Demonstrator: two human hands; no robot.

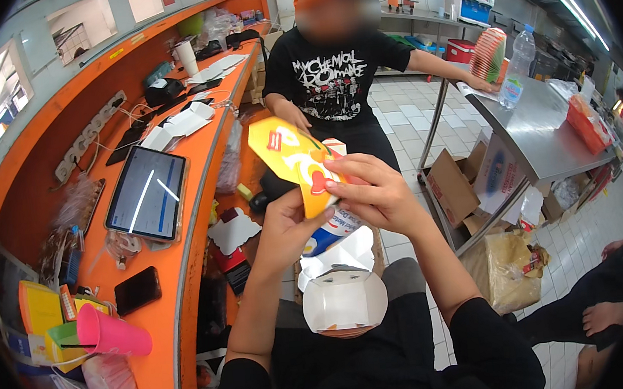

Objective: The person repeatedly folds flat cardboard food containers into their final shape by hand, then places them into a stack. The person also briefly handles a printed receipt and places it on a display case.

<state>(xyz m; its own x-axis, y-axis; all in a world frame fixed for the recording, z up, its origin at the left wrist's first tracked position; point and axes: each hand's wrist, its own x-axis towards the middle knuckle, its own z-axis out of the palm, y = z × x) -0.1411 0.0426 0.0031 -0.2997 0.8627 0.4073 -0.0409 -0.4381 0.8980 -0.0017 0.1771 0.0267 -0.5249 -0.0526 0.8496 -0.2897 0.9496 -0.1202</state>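
Observation:
My left hand (pixel 285 226) and my right hand (pixel 374 193) both grip a flat yellow and orange carton blank (pixel 289 156), held up in front of me. Under it my left hand also touches a stack of printed white and blue blanks (pixel 333 229). An opened white cardboard box (pixel 344 299) rests on my lap. A person in a black printed T-shirt (pixel 331 74) stands just beyond the carton, one hand on the steel table.
An orange counter (pixel 181 228) runs along my left with a tablet (pixel 147 194), a black phone (pixel 137 290), a pink cup (pixel 112 334) and white boxes. A steel table (pixel 543 130) at right holds a water bottle (pixel 516 65). Cardboard boxes and a brown bag (pixel 510 266) lie beneath it.

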